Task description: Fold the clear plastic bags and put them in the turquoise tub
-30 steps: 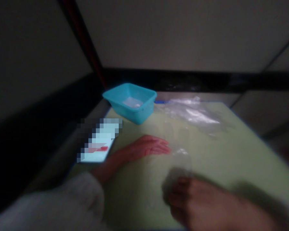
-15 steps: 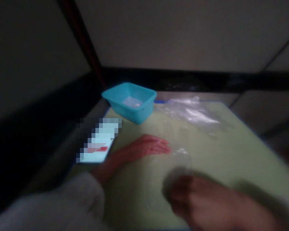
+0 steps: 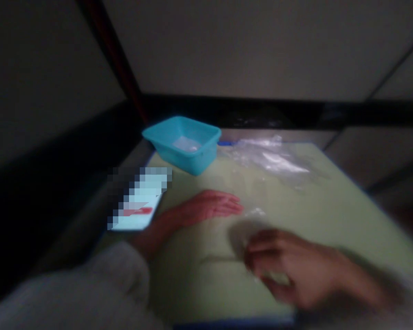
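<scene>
My left hand (image 3: pixel 211 206) lies flat on the pale yellow-green tabletop (image 3: pixel 330 220), fingers stretched out together and pointing right. Just past its fingertips, a clear plastic bag (image 3: pixel 256 211) catches the light; its outline is faint against the table. My right hand (image 3: pixel 289 266) is nearer the front edge, with its fingers curled and a gap showing between thumb and palm. It seems to grip the near part of the clear bag, where a thin fold line runs left from the fingertips. Blur and dim light hide the exact hold.
A turquoise plastic basket (image 3: pixel 192 160) stands at the back left with something whitish inside. Crumpled clear plastic (image 3: pixel 278 160) lies at the back right. A lit phone (image 3: pixel 141 206), partly pixelated, rests along the left edge. Walls (image 3: pixel 254 50) rise behind the table.
My right hand has moved up and away from the front edge, and the near part of the plastic has shifted with it. My left hand stays in place.
</scene>
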The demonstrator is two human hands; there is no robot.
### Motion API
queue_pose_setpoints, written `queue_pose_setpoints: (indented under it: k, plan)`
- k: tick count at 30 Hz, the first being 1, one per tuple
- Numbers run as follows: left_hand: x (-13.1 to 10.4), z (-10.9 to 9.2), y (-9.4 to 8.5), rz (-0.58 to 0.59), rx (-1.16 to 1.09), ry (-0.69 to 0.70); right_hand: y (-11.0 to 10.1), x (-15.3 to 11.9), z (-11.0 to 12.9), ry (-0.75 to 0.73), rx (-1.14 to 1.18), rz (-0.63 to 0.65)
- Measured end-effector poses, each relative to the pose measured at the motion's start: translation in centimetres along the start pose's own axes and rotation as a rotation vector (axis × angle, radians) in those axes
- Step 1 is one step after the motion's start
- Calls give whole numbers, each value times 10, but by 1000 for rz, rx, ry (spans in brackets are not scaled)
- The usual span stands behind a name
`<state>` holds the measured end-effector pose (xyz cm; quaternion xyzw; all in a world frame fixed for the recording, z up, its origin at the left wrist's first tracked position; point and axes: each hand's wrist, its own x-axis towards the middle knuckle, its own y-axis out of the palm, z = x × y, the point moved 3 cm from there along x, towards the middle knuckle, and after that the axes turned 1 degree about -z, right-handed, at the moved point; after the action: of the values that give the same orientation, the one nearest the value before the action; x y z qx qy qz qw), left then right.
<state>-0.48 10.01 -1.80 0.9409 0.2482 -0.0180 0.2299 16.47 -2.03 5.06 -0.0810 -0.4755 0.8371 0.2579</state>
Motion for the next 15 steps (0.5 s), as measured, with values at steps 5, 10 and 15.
queue_pose_setpoints:
  k: [5, 10, 15]
  plan:
    - [7, 3, -4, 63, -72, -16, -15, 0, -19, 129, 352, -243]
    - [3, -4, 0, 105, 24, 26, -21, 1, -41, 156, 692, -374]
    - [-9, -17, 8, 136, 508, 67, -25, 2, -54, 143, 927, -440]
